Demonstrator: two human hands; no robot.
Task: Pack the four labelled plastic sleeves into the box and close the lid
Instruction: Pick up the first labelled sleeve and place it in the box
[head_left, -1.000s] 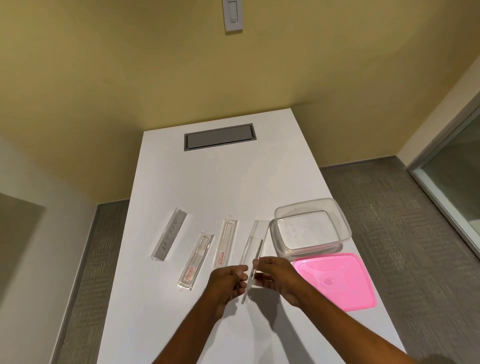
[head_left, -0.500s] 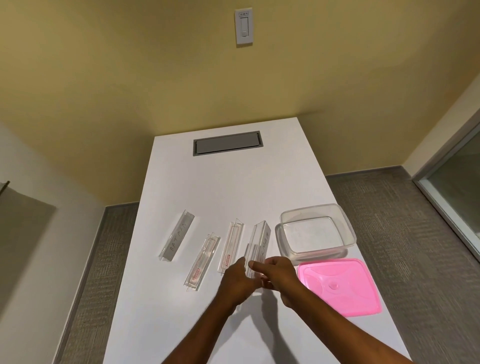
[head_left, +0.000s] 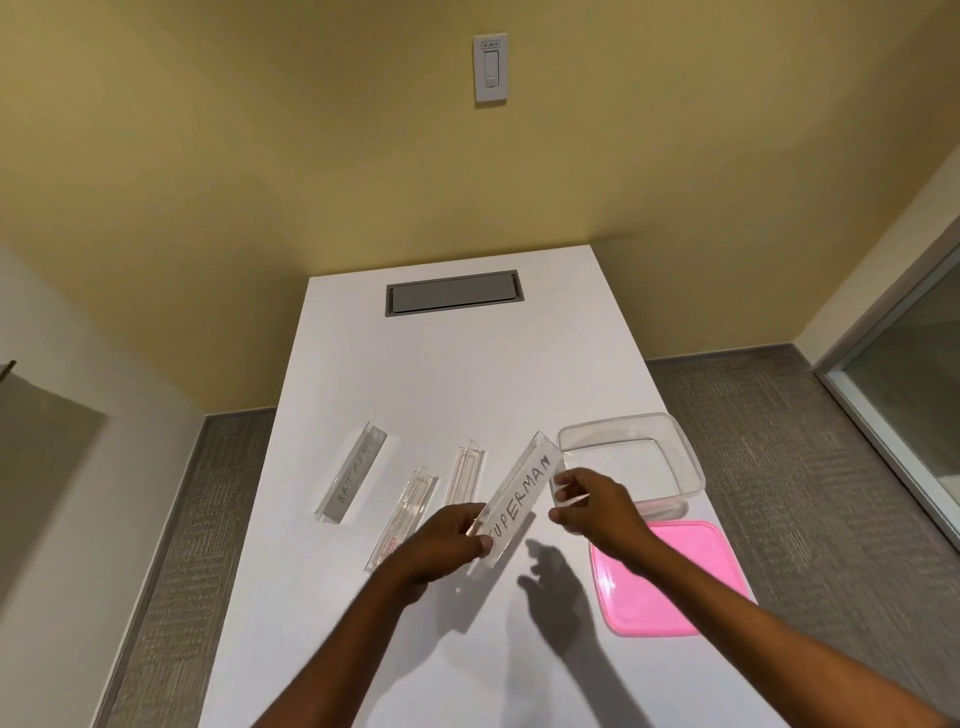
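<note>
on the white table (head_left: 467, 364), from the left: a sleeve marked batman (head_left: 353, 473) lies flat, then 2 clear sleeves (head_left: 402, 514) (head_left: 464, 475). the left hand (head_left: 441, 540) grips the near end of the superman sleeve (head_left: 517, 501), raised and tilted off the table. the right hand (head_left: 597, 506) hovers beside it with fingers loosely curled, holding nothing. the clear box (head_left: 631, 462) sits open, the pink lid (head_left: 670, 577) just in front of it.
</note>
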